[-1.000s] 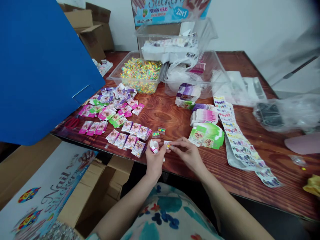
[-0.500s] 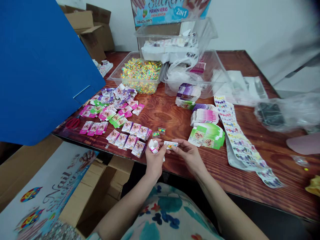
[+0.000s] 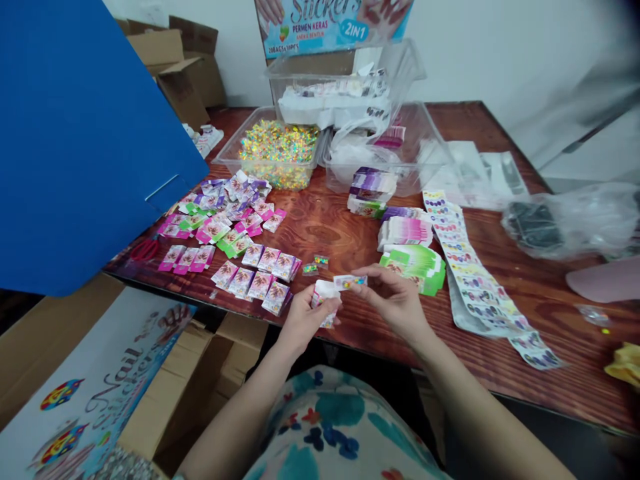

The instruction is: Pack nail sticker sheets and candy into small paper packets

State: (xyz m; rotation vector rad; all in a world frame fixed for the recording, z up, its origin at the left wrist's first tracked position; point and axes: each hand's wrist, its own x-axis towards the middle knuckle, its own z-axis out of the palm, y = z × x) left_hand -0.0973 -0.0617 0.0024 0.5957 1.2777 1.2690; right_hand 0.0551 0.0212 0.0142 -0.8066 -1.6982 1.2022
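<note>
My left hand [image 3: 306, 317] is closed around a small printed box [image 3: 326, 293] with its white flap end raised. Between thumb and fingers, my right hand [image 3: 395, 299] pinches a strip of nail stickers [image 3: 350, 282] with small coloured shapes, its left end close to the top of the box. Just beyond my hands lie two small candy packets [image 3: 310, 269], green and yellow. To the left, small printed boxes [image 3: 260, 283] stand in rows at the table's near edge. Flattened green cartons [image 3: 417, 267] lie right of my right hand.
A clear tub of colourful packets [image 3: 280, 150] stands at the back, beside clear bins [image 3: 345, 100]. A pile of small boxes [image 3: 235, 207] lies left, near red scissors [image 3: 145, 250]. A long sticker strip [image 3: 470, 273] stretches across the right. A blue panel [image 3: 90, 147] blocks the left.
My right hand has moved slightly right and up with the sticker strip. The box in my left hand has turned more upright, and the strip's end is now at its top.
</note>
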